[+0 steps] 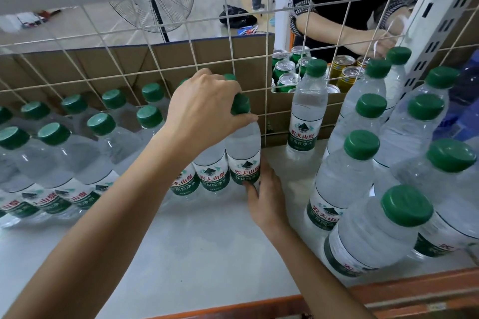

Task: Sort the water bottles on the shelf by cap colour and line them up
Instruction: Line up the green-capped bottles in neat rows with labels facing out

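My left hand [204,111] grips the neck and green cap of an upright water bottle [243,147] at the right end of the lined-up rows. Low down, the fingers of my right hand [267,197] touch this bottle's base by its label. To the left, two rows of green-capped bottles [101,124] stand along the white shelf [181,241]. One green-capped bottle [305,111] stands alone by the mesh. On the right is a loose cluster of several green-capped bottles [360,150].
A white wire mesh [181,59] backs the shelf, with cardboard [124,62] behind it. Beyond the mesh are green and yellow cans [285,70] and another person's arm [337,31]. Blue bottles [466,85] stand at the far right. An orange rail [388,290] edges the shelf front.
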